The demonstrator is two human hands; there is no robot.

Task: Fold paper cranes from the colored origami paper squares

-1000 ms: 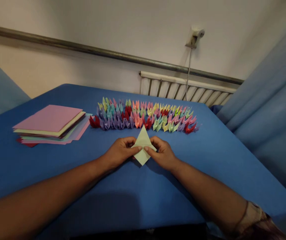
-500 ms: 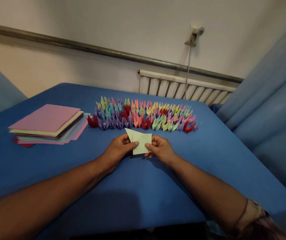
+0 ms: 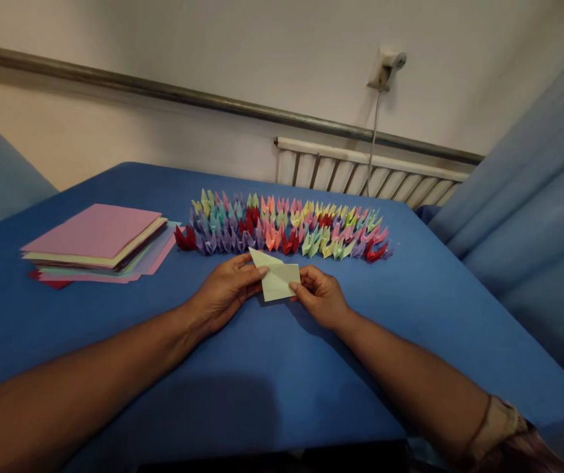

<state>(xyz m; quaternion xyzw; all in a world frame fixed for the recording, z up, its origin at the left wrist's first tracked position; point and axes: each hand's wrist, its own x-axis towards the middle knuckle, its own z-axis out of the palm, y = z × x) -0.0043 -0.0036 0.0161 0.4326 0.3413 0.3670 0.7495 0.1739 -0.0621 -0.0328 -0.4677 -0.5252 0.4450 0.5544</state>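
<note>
I take the pale radiator [image 3: 331, 151] as my landmark, set low against a plain off-white wall [image 3: 203, 52]. In front of it, on my side, spreads a broad blue surface [image 3: 434, 315]. Just above the radiator I see a metal rail [image 3: 163, 92], which reaches far out to its left. Higher over the radiator I make out a wall outlet [image 3: 384, 71], and a thin cord [image 3: 374, 131] drops from there past the rail. A blue curtain [image 3: 532, 210] hangs in folds to the radiator's right; more blue cloth [image 3: 0, 171] shows well to its left. My light is dim.
</note>
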